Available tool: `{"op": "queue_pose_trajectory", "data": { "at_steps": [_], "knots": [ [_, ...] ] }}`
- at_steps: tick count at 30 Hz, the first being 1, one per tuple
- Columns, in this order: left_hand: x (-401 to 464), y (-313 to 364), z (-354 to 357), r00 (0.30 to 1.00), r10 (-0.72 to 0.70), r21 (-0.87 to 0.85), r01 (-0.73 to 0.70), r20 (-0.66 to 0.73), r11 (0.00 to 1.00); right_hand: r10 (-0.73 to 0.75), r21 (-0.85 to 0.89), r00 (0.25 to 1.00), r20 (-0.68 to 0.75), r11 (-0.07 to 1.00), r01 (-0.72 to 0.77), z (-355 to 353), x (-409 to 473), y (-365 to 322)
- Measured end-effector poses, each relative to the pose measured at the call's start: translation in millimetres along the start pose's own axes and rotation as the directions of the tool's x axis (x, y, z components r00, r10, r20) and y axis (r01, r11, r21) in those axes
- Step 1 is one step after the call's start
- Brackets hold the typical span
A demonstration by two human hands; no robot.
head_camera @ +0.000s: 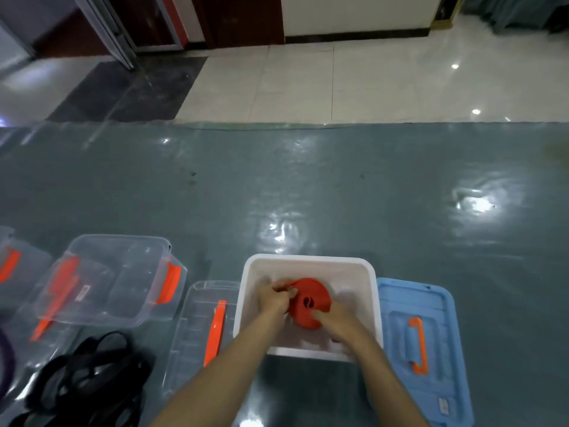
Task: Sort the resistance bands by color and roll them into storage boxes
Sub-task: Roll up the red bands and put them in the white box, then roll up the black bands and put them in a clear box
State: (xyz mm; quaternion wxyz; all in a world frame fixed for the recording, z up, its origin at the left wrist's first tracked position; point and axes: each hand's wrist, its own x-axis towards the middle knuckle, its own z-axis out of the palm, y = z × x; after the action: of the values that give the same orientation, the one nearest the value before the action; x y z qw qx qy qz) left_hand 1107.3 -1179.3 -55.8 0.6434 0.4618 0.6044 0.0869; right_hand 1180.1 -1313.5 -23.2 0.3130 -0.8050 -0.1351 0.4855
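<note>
A red resistance band (309,302), rolled into a coil, lies inside the white storage box (308,261) at the lower middle of the head view. My left hand (272,298) pinches the coil's upper left edge with curled fingers. My right hand (334,322) grips the coil's lower right side, thumb over its face. Black bands (89,377) lie in a loose heap on the grey-green mat at lower left. A purple band (7,355) shows at the left edge.
A blue lid (431,340) with an orange handle lies right of the white box. A clear lid (200,328) with an orange handle lies left of it. A clear box (120,278) with orange latches rests tilted on another further left. White tiled floor lies beyond the mat.
</note>
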Motion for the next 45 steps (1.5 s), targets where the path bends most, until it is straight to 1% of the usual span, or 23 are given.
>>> {"op": "queue_pose_trajectory", "data": {
  "at_steps": [5, 8, 10, 12, 14, 16, 18, 19, 20, 21, 22, 23, 24, 25, 28, 30, 32, 35, 37, 39, 40, 42, 45],
  "knots": [
    [8.4, -5.4, 1.0, 0.997, 0.053, 0.036, -0.051, -0.063, 0.998, 0.006, -0.037, 1.0, -0.011, 0.999, -0.006, 1.4, 12.2, 2.5],
    [10.7, -4.6, -0.7, 0.995, 0.082, 0.081, -0.077, -0.063, 0.994, -0.011, -0.028, 1.0, -0.013, 1.0, 0.011, 2.3, 10.5, 1.8],
    [8.1, -0.9, -3.7, 0.993, 0.117, 0.162, -0.11, -0.033, 0.981, -0.016, -0.062, 1.0, -0.012, 0.998, 0.015, 2.5, 6.1, 0.6],
    [2.3, 4.3, -8.9, 0.982, 0.187, 0.317, -0.187, 0.03, 0.93, -0.05, -0.117, 0.998, -0.035, 0.992, 0.045, 1.4, -2.9, -2.1],
    [-7.8, 10.4, -16.3, 0.96, 0.259, 0.473, -0.28, 0.111, 0.836, -0.125, -0.2, 0.987, -0.106, 0.974, 0.102, -1.4, -16.3, -5.8],
    [-27.2, 19.0, -26.3, 0.929, 0.317, 0.583, -0.367, 0.19, 0.725, -0.221, -0.337, 0.951, -0.216, 0.931, 0.139, -4.8, -36.1, -8.8],
    [-54.6, 28.7, -37.1, 0.877, 0.387, 0.686, -0.469, 0.286, 0.557, -0.318, -0.489, 0.895, -0.312, 0.862, 0.135, -6.3, -63.4, -11.3],
    [-70.8, 31.3, -43.9, 0.839, 0.435, 0.705, -0.524, 0.328, 0.478, -0.365, -0.547, 0.865, -0.343, 0.827, 0.132, -4.6, -78.9, -12.4],
    [-88.7, 31.9, -50.8, 0.796, 0.49, 0.698, -0.575, 0.356, 0.426, -0.416, -0.584, 0.832, -0.367, 0.799, 0.142, -1.5, -94.0, -13.1],
    [-107.4, 29.8, -58.8, 0.747, 0.549, 0.689, -0.621, 0.375, 0.375, -0.469, -0.608, 0.797, -0.381, 0.777, 0.166, 2.6, -108.6, -13.8],
    [-125.1, 25.1, -67.6, 0.69, 0.612, 0.693, -0.656, 0.388, 0.299, -0.516, -0.627, 0.763, -0.388, 0.755, 0.192, 7.7, -122.3, -14.4],
    [-140.6, 18.8, -77.8, 0.632, 0.659, 0.716, -0.669, 0.408, 0.198, -0.557, -0.645, 0.734, -0.389, 0.733, 0.215, 13.6, -134.8, -14.5],
    [-154.0, 11.4, -88.9, 0.591, 0.685, 0.74, -0.663, 0.427, 0.111, -0.592, -0.664, 0.708, -0.384, 0.71, 0.234, 19.8, -146.0, -13.5],
    [-164.4, 3.5, -101.1, 0.576, 0.692, 0.764, -0.643, 0.436, 0.053, -0.622, -0.681, 0.689, -0.373, 0.688, 0.252, 26.5, -156.0, -12.4],
    [-177.9, -17.4, -142.3, 0.609, 0.656, 0.835, -0.547, 0.447, -0.061, -0.671, -0.711, 0.663, -0.333, 0.64, 0.291, 49.1, -178.0, -6.8],
    [-177.5, -29.2, -172.2, 0.639, 0.641, 0.865, -0.497, 0.425, -0.078, -0.686, -0.727, 0.655, -0.317, 0.619, 0.297, 65.8, -186.5, -3.9],
    [-173.6, -40.2, -202.6, 0.681, 0.604, 0.887, -0.45, 0.414, -0.101, -0.674, -0.734, 0.676, -0.298, 0.615, 0.289, 84.8, -192.1, -3.5],
    [-163.4, -50.9, -248.9, 0.713, 0.575, 0.902, -0.418, 0.401, -0.11, -0.666, -0.754, 0.702, -0.253, 0.59, 0.288, 120.3, -194.9, -3.1],
    [-156.4, -52.9, -278.1, 0.722, 0.566, 0.905, -0.411, 0.398, -0.112, -0.638, -0.754, 0.734, -0.232, 0.595, 0.28, 145.7, -193.9, -6.0],
    [-144.9, -53.2, -307.9, 0.728, 0.562, 0.91, -0.395, 0.392, -0.123, -0.623, -0.744, 0.749, -0.227, 0.607, 0.279, 173.6, -192.2, -12.1],
    [-136.4, -53.1, -323.5, 0.734, 0.559, 0.914, -0.387, 0.386, -0.122, -0.625, -0.736, 0.746, -0.23, 0.613, 0.287, 189.4, -190.7, -15.9],
    [-115.0, -53.8, -358.1, 0.715, 0.58, 0.909, -0.397, 0.391, -0.124, -0.601, -0.723, 0.751, -0.272, 0.643, 0.252, 225.0, -185.2, -23.1],
    [-84.0, -51.2, -411.7, 0.715, 0.576, 0.904, -0.415, 0.396, -0.107, -0.512, -0.692, 0.802, -0.308, 0.699, 0.181, 276.0, -174.9, -36.1]
  ]
}}
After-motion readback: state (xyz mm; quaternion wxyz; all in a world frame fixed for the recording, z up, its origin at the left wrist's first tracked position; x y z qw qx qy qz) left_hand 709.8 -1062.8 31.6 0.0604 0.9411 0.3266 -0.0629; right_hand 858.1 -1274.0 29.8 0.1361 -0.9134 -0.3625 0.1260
